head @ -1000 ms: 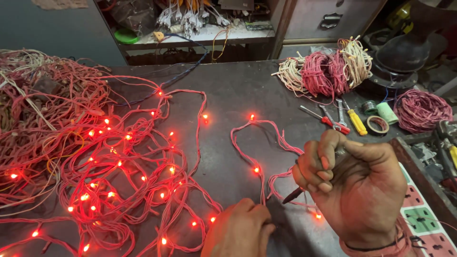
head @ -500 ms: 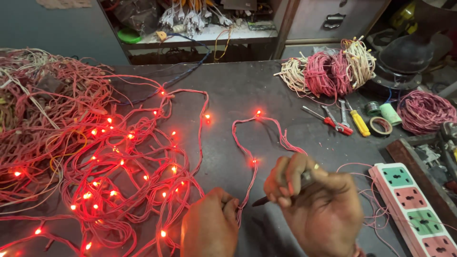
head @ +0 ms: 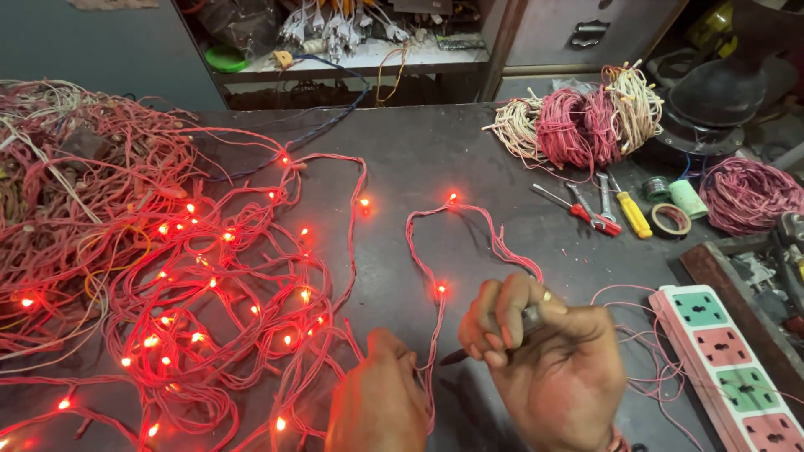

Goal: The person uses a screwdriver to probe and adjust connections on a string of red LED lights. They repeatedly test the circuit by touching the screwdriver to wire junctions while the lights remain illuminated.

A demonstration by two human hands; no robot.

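Dark workbench [head: 469,167], left hand [head: 377,406] pinching lit light string [head: 435,289], right hand [head: 553,368] gripping tool [head: 469,351]

A power strip [head: 727,368] with coloured sockets lies at the bench's [head: 435,159] right edge; wire coils [head: 578,121], a yellow-handled screwdriver [head: 630,211] and red-handled pliers [head: 591,213] sit behind.

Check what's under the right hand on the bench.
The right hand grips a dark pointed tool whose tip sticks out toward the lit red light string. Thin pink wires run out from beneath the hand. What lies directly under the palm is covered.
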